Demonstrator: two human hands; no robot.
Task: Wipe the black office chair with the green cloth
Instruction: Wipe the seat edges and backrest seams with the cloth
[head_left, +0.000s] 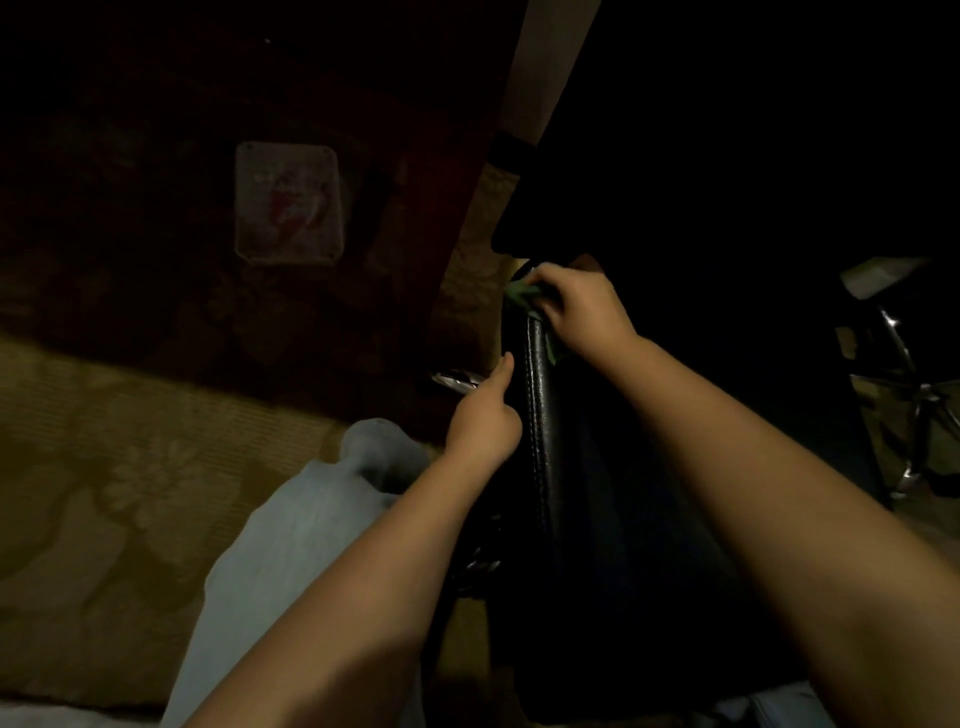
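The black chair (540, 415) stood close before the person, its stitched padded edge running up between the hands. The green cloth (519, 293) was bunched at the top of that edge, gripped and pressed there by the right hand (582, 306). The left hand (483, 415) held the edge lower down, thumb along it. Wiping seemed under way; the next move probably called for a steady stroke down the seam. No container showed on the patterned carpet (104, 467).
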